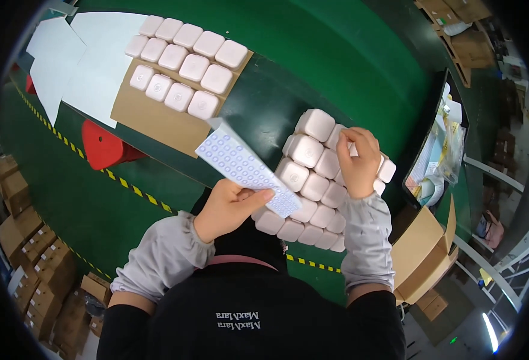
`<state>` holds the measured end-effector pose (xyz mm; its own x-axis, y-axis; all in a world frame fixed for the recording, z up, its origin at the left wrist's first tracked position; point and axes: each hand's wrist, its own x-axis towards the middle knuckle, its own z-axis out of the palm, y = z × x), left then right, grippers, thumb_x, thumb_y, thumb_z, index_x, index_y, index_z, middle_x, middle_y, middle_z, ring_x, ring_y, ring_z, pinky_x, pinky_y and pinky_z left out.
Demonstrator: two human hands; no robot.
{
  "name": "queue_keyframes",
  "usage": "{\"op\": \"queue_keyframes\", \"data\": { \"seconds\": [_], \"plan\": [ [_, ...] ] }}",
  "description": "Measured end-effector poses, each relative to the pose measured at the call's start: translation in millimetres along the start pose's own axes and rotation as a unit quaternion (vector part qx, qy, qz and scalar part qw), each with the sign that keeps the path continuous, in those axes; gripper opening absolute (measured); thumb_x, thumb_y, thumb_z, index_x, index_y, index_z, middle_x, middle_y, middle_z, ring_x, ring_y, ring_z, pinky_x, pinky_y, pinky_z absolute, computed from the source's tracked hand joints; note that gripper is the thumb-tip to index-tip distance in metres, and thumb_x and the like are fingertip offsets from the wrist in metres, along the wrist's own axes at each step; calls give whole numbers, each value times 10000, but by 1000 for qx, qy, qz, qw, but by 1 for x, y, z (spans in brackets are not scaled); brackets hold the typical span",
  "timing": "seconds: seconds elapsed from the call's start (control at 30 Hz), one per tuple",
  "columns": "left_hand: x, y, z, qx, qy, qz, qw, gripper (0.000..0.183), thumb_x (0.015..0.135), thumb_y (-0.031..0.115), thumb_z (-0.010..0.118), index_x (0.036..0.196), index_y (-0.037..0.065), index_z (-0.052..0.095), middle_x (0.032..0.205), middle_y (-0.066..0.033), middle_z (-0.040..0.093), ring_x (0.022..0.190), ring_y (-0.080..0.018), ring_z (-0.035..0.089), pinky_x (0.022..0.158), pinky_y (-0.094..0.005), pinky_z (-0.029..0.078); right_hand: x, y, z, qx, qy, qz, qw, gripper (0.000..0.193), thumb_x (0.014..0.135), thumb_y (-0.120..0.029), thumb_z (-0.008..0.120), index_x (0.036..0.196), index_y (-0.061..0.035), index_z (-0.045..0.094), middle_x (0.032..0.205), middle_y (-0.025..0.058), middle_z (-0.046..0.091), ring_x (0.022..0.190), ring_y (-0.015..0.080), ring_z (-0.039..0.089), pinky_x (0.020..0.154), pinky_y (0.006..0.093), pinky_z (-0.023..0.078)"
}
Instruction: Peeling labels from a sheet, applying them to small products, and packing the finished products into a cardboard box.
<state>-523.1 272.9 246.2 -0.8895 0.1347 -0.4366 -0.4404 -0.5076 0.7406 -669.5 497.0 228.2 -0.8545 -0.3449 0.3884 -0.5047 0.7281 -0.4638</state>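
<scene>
My left hand (231, 207) grips a sheet of round stickers (247, 168), white with rows of bluish-purple circles, its thumb on top and its far end curled up. My right hand (360, 159) is over a cluster of pale pink rounded-square cases (315, 187). Its fingers are curled in and thumb and forefinger come close together; what they pinch, if anything, is too small to tell. Several cases in the cluster carry a round mark on top, such as the case (306, 150) left of my right hand. Some of the cluster lies behind the sheet and my right hand.
Rows of similar pink cases (186, 60) stand on brown cardboard (156, 123) at the far left of the green table, beside white sheets (93, 66). A bin of scraps (438, 156) and an open carton (423, 255) stand right. A red part (105, 144) sits by the left edge.
</scene>
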Motion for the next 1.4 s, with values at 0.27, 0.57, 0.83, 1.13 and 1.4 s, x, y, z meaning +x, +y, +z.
{"op": "queue_keyframes", "data": {
  "seconds": [0.27, 0.57, 0.83, 1.13, 1.4],
  "plan": [
    [-8, -9, -18, 0, 19, -35, 999, 219, 908, 39, 632, 1115, -32, 629, 1028, -59, 680, 914, -93, 628, 785, -224, 493, 10, 27, 29, -105, 6, -123, 987, 130, 696, -25, 712, 810, -70, 672, 845, 53, 661, 748, 239, 620, 711, 357, 459],
    [-7, -9, -20, 1, 32, -30, 999, 212, 902, 36, 646, 1107, -15, 632, 1022, -47, 680, 905, -74, 622, 779, -213, 492, 14, 21, 29, -119, -2, -139, 983, 138, 679, -12, 705, 797, -67, 662, 826, 52, 652, 735, 236, 616, 701, 350, 456],
    [-8, -8, -22, 2, 30, -29, 999, 209, 908, 34, 637, 1109, -19, 629, 1035, -54, 677, 922, -83, 622, 790, -215, 491, 18, 19, 26, -121, -33, -139, 982, 109, 702, -22, 681, 799, -61, 654, 819, 53, 640, 736, 238, 606, 726, 350, 446],
    [-2, -3, -10, 17, 32, -9, 999, 207, 910, 39, 634, 1100, -43, 624, 1053, -61, 675, 956, -103, 624, 857, -251, 499, 21, -10, -11, -195, -122, -143, 963, 161, 727, 2, 640, 878, -37, 682, 885, 66, 628, 826, 259, 584, 781, 391, 430],
    [6, -7, 10, 8, 13, -1, 1000, 197, 905, 54, 648, 1090, -14, 638, 1005, -44, 680, 898, -79, 620, 766, -227, 493, -17, -92, -48, 140, -176, -28, 974, 199, 682, 1, 739, 866, -28, 669, 890, 78, 643, 800, 256, 584, 720, 338, 439]
  ]
}}
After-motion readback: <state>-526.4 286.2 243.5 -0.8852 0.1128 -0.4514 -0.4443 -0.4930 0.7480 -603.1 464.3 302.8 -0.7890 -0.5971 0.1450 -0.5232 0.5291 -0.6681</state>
